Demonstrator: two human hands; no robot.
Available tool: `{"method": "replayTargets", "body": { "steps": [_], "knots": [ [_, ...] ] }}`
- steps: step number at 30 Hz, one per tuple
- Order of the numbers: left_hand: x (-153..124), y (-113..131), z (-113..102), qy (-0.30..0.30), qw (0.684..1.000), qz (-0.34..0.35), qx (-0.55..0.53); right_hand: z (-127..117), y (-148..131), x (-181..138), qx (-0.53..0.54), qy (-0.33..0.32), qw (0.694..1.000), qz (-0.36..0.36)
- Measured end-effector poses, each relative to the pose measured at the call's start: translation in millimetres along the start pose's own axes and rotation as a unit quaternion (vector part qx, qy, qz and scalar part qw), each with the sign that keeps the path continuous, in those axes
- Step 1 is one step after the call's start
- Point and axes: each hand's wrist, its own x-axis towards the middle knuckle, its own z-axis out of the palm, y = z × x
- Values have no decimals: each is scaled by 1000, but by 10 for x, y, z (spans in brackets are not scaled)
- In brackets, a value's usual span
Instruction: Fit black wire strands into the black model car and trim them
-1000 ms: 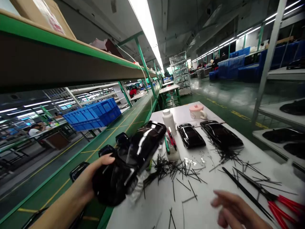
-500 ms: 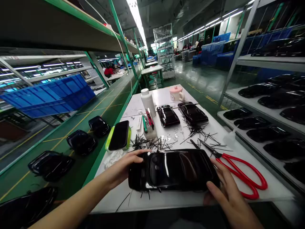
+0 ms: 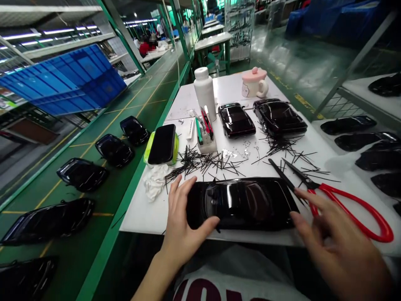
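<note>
A glossy black model car (image 3: 247, 202) lies lengthwise at the near edge of the white table. My left hand (image 3: 184, 213) spans its left end, thumb over the near side and fingers by the far corner. At the car's right end, my right hand (image 3: 332, 238) has thumb and forefinger apart, the tips close to or touching the rear edge; its other fingers are curled and partly hidden. Red-handled scissors (image 3: 354, 200) lie beside and partly under that hand. Thin black strips (image 3: 209, 163) are scattered beyond the car.
Two more black model cars (image 3: 236, 119) stand farther back, near a white bottle (image 3: 205, 92) and a pink-lidded mug (image 3: 253, 83). A phone (image 3: 162, 144), crumpled tissue (image 3: 156, 182) and a cutter holder (image 3: 206, 142) are at left. Cars line the green conveyor (image 3: 125, 179) and right-hand rack (image 3: 326, 125).
The view has tilted down. The car now rests flat nearer the table's edge. My left hand has turned round its left end, and my right hand has loosened from the other end.
</note>
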Motion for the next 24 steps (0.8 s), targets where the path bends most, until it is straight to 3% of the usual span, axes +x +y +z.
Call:
{"method": "replayTargets", "body": {
  "steps": [3,9,16,24],
  "knots": [
    [-34,97,1,-30,1000,2,8,-12,-137,104,1,96,994,-55],
    [-106,58,3,-57,998,-17,-13,202,-299,281,60,53,984,-157],
    [-136,113,11,-89,993,-73,8,313,-114,230,76,19,989,-125],
    [-95,248,-103,-132,987,-88,-1,292,-150,239,89,25,989,-115]
  ]
}}
